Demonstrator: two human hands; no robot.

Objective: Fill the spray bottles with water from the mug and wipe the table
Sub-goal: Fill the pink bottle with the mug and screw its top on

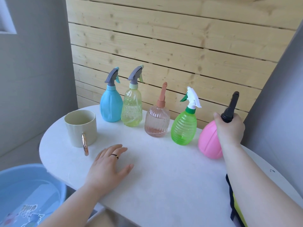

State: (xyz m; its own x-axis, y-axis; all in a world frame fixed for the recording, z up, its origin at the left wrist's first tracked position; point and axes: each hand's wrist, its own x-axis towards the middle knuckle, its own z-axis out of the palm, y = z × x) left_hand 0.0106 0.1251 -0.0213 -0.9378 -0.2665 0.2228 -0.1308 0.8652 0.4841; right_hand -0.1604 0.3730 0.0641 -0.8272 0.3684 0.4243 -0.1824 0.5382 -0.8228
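Right hand (229,126) is gripping the pink bottle's (209,141) black neck, fingers curled; left hand (109,164) is resting spread on the worktop (164,169); the bottle looks like light, smooth plastic

The left hand (109,163) lies palm down on the white oval tabletop (164,177), near its front-left edge. Its fingers are straight and slightly spread, pointing toward the far right, with the thumb out to the side. A thin dark ring (114,156) sits on one finger. The bare left forearm crosses the near edge from the lower left. The right hand (229,126) is raised at the right end of the tabletop, back of the hand toward the camera. Its fingers and thumb are curled round the top of a pink egg-shaped plastic spray bottle (208,141), at the collar of its black sprayer head (232,105). The bare right forearm reaches in from the lower right corner, with the wrist nearly straight.
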